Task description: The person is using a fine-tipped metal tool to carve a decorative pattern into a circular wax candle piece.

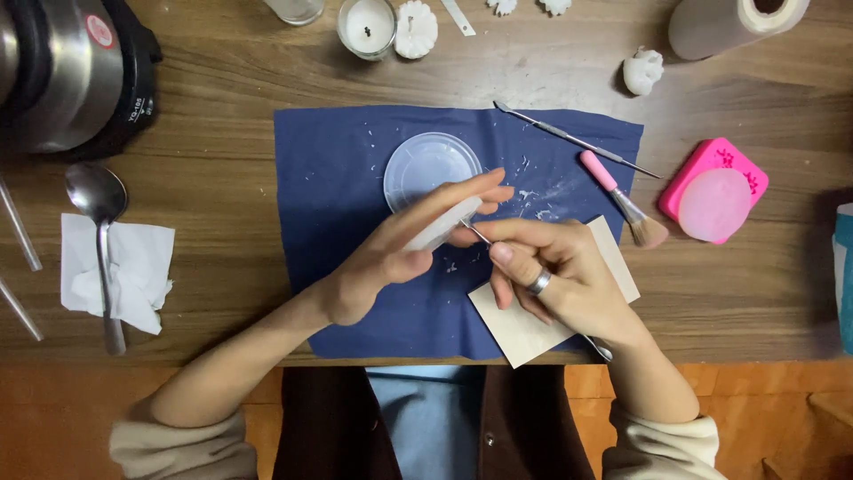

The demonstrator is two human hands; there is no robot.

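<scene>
Over the blue cloth (338, 196), my left hand (391, 253) pinches a white piece (444, 227) while my right hand (555, 276) grips a scraper (477, 233), trimming its edge; steadiness needed.

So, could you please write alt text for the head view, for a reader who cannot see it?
Over a blue cloth on a wooden table, the left hand holds a small white piece while the right hand works a thin metal tool against it. Nearby lie a clear round lid, a pink brush and a pink mould.
</scene>
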